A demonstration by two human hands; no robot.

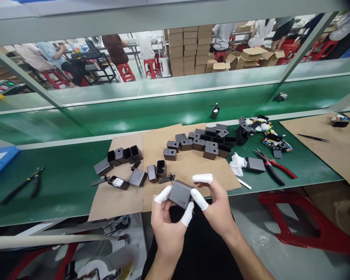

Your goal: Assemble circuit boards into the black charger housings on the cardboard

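Observation:
My left hand (169,229), with white finger cots on thumb and finger, grips a dark grey box-shaped casing (181,193) above the table's front edge. From the casing's far end, a black flap with thin wire (169,178) sticks out. At its right side is my right hand (217,206), also in white finger cots, thumb by the casing's corner and index finger stretched apart from it. Beyond my hands stand a small grey casing (152,173) and an open black casing (161,168). A casing with white stuffing (118,182) lies further left.
Several grey casings (198,144) cluster on brown cardboard (189,171). Red-handled pliers (275,165), white tissue (238,163) and a pile of small electronic parts (275,142) lie right; cutters (25,186) lie left. A green conveyor belt (148,116) runs behind. A red stool (306,233) stands below right.

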